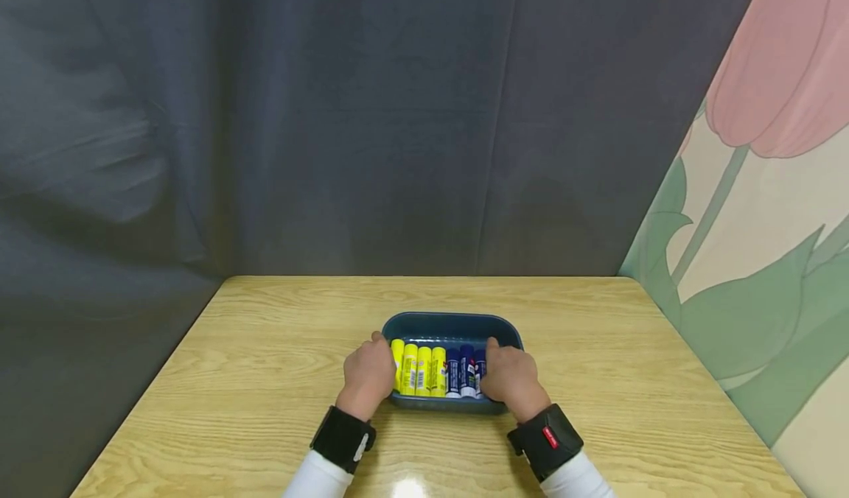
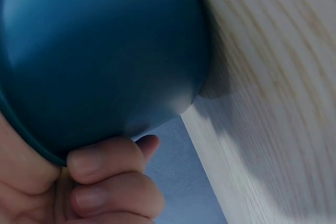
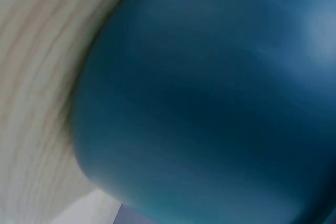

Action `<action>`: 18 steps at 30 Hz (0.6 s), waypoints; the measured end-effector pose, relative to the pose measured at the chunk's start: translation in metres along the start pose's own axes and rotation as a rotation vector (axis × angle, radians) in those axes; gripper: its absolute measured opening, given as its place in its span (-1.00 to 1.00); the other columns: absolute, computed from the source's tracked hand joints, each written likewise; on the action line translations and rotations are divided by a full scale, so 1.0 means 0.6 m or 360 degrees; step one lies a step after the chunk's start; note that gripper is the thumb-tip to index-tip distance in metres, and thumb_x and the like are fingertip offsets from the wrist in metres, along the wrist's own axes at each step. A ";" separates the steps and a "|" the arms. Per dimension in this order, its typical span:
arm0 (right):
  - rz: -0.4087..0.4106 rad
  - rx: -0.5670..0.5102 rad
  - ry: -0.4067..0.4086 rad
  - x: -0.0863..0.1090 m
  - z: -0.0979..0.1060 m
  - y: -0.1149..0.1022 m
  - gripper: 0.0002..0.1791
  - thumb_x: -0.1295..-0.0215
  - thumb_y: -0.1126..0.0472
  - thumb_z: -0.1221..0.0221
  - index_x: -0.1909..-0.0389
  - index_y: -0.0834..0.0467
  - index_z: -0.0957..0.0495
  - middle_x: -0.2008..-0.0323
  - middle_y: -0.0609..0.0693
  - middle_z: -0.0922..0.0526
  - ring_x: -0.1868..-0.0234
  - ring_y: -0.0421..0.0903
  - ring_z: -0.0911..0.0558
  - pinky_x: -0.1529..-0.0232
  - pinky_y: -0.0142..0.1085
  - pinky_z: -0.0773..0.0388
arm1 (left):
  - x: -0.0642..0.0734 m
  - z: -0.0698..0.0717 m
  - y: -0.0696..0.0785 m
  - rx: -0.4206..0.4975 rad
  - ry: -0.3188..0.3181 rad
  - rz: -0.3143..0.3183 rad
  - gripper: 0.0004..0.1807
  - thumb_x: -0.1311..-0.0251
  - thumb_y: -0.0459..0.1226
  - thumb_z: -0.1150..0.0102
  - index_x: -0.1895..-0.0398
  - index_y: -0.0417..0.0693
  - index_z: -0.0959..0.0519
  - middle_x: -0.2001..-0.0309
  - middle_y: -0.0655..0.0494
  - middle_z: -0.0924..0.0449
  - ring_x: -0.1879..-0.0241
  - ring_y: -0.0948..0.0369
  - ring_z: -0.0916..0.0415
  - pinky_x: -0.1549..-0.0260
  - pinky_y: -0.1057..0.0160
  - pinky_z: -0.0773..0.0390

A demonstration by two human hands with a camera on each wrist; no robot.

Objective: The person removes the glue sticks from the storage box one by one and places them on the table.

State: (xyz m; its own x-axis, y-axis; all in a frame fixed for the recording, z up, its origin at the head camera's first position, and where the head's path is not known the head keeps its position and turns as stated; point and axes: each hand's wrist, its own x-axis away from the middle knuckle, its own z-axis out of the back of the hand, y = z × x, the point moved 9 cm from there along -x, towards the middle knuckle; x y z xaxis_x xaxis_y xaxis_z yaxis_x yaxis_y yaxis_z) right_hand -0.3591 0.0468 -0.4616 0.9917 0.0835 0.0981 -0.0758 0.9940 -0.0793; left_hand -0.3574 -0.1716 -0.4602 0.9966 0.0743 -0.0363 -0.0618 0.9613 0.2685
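A dark blue oblong tub (image 1: 453,405) stands on the table with a row of glue sticks along its near side. Several yellow glue sticks (image 1: 424,371) fill the left of the row, and blue ones with white ends (image 1: 467,371) the right. My left hand (image 1: 368,375) grips the tub's left end; in the left wrist view its fingers (image 2: 113,156) curl under the rim against the outer wall. At the opposite end my right hand (image 1: 514,379) holds the rim, thumb over the inside. Only the tub's rounded wall (image 3: 199,103) shows in the right wrist view, the right hand being hidden there.
The wooden table (image 1: 278,321) extends to both sides of the tub. A dark grey curtain (image 1: 398,130) hangs behind and along the left. On the right is a wall panel painted with a pink tulip (image 1: 769,71).
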 end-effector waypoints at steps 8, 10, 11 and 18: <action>-0.0001 -0.0039 -0.0012 0.004 0.005 -0.003 -0.18 -0.05 0.18 -0.34 -0.35 0.37 -0.32 0.23 0.25 -0.69 0.34 0.04 -0.62 0.39 -0.10 -0.56 | 0.000 0.004 -0.001 0.0007 0.0006 -0.0006 -0.52 -0.38 -0.27 -0.12 -0.23 -0.43 -0.37 0.45 -0.12 -0.51 0.55 0.14 -0.49 0.56 0.19 -0.49; -0.0012 -0.0052 -0.0028 0.004 0.004 -0.002 -0.16 -0.06 0.18 -0.34 -0.38 0.38 -0.29 0.26 0.24 -0.68 0.39 0.01 -0.58 0.42 -0.13 -0.53 | 0.000 0.003 -0.001 0.0007 -0.0001 -0.0002 -0.53 -0.38 -0.27 -0.13 -0.22 -0.42 -0.37 0.46 -0.12 -0.51 0.55 0.13 -0.49 0.56 0.18 -0.50; -0.0019 -0.0060 -0.0034 0.004 0.004 -0.002 -0.15 -0.07 0.18 -0.34 -0.39 0.38 -0.27 0.27 0.23 -0.68 0.40 0.00 -0.56 0.43 -0.14 -0.52 | -0.001 0.002 -0.001 0.0006 -0.0007 0.0003 -0.53 -0.37 -0.27 -0.13 -0.22 -0.42 -0.37 0.46 -0.12 -0.51 0.55 0.13 -0.49 0.56 0.17 -0.51; -0.0045 -0.0095 -0.0041 0.003 0.002 -0.001 -0.11 -0.08 0.16 -0.35 -0.40 0.40 -0.21 0.35 0.20 -0.64 0.46 -0.02 -0.50 0.47 -0.17 -0.49 | -0.003 0.000 -0.003 -0.0020 -0.0034 0.0021 -0.49 -0.36 -0.27 -0.16 -0.26 -0.41 -0.35 0.44 -0.14 -0.51 0.54 0.12 -0.49 0.53 0.16 -0.53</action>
State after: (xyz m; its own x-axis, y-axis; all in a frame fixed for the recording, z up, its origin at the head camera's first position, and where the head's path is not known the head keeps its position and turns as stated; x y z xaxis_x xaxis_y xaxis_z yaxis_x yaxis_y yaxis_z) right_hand -0.3574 0.0461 -0.4604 0.9903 0.0581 0.1265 -0.0409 0.9900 -0.1351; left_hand -0.3591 -0.1733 -0.4604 0.9966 0.0813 -0.0124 -0.0754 0.9636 0.2564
